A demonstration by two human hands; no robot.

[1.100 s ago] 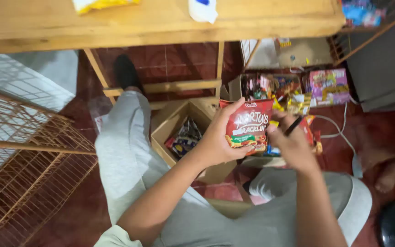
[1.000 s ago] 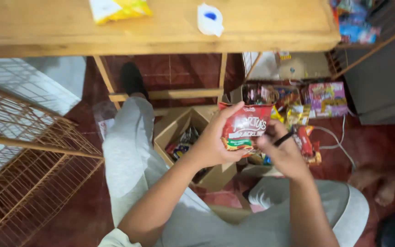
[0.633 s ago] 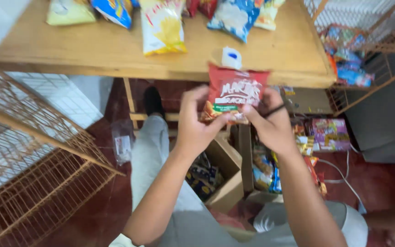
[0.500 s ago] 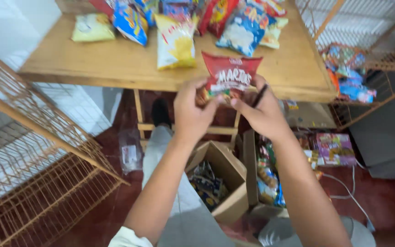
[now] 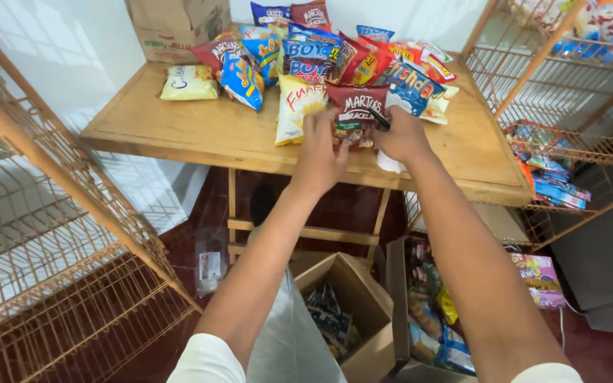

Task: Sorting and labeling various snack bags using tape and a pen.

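— Two hands work one item? State grip and position.

— Confirmed. Nearest the camera, an open cardboard box [image 5: 349, 312] of snack packs stands on the floor below the table's front edge. Above it, the left hand [image 5: 318, 152] grasps the dark red snack bag [image 5: 355, 113] by its lower left side, thumb across the front. The right hand [image 5: 400, 136] closes on the bag's right edge and also pins a black marker [image 5: 379, 118] between the fingers. Both grips are clenched on the bag, probably to keep it flat and face up as it comes to rest.

— Location of the bag?

— Over the wooden table [image 5: 200, 131], right of centre, near the front edge, touching a yellow chip bag [image 5: 296, 106] on its left.

— Further back?

— A pile of snack bags [image 5: 335, 53] overlaps in rows toward the rear edge, faces up, likely for sorting by sight. A large carton [image 5: 175, 28] sits at the rear left corner. Wire racks [image 5: 44, 234] flank the table.
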